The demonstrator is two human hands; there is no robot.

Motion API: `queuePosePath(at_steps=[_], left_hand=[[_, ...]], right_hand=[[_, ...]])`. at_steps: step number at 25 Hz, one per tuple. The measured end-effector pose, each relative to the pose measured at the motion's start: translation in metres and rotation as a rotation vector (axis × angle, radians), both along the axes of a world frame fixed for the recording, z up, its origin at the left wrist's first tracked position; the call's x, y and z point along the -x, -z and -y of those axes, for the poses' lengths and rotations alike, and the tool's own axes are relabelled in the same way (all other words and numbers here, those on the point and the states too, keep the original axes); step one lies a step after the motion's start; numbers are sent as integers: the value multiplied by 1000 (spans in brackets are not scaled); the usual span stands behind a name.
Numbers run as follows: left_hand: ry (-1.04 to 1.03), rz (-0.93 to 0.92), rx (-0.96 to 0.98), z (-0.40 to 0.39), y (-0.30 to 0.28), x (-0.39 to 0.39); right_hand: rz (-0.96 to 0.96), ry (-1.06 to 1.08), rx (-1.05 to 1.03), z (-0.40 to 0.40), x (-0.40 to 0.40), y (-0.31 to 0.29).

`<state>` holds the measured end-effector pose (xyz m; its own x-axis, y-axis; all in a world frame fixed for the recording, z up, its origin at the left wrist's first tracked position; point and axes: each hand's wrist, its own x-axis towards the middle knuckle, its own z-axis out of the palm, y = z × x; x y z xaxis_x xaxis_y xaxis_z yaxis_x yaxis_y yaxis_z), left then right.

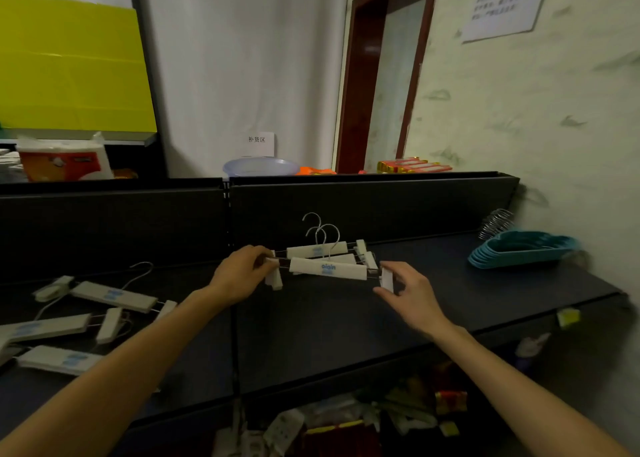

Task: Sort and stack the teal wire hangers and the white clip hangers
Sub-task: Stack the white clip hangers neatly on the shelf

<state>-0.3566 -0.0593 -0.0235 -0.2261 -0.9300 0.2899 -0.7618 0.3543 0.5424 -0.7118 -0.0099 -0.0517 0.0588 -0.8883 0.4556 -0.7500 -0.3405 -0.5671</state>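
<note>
At the middle of the dark shelf surface (433, 304), a small stack of white clip hangers (327, 266) lies with its long axis running from nine o'clock to three o'clock, hooks pointing to twelve. The left hand (242, 274) sits at the stack's nine o'clock end, fingers curled and pinching the left clip (273, 276). The right hand (408, 292) is at the three o'clock end, its thumb and fingers half closed around the right clip (387, 280); whether it truly grips or only touches cannot be told. So the top hanger spans straight between the two hands, each equally near its own end, and squaring it onto the stack looks like a matter of a level two-handed shift.

More loose white clip hangers (114, 295) lie well apart at nine o'clock, nearer the left hand. The stacked teal wire hangers (519, 252) rest at two o'clock, by the wall.
</note>
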Motion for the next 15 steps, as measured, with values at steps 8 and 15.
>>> queuePosePath(at_steps=[8, 15], left_hand=[[-109, 37, -80, -15, 27, 43], [-235, 1, -146, -16, 38, 47]], right_hand=[[-111, -122, -123, 39, 45, 10], [7, -144, -188, 53, 60, 18]])
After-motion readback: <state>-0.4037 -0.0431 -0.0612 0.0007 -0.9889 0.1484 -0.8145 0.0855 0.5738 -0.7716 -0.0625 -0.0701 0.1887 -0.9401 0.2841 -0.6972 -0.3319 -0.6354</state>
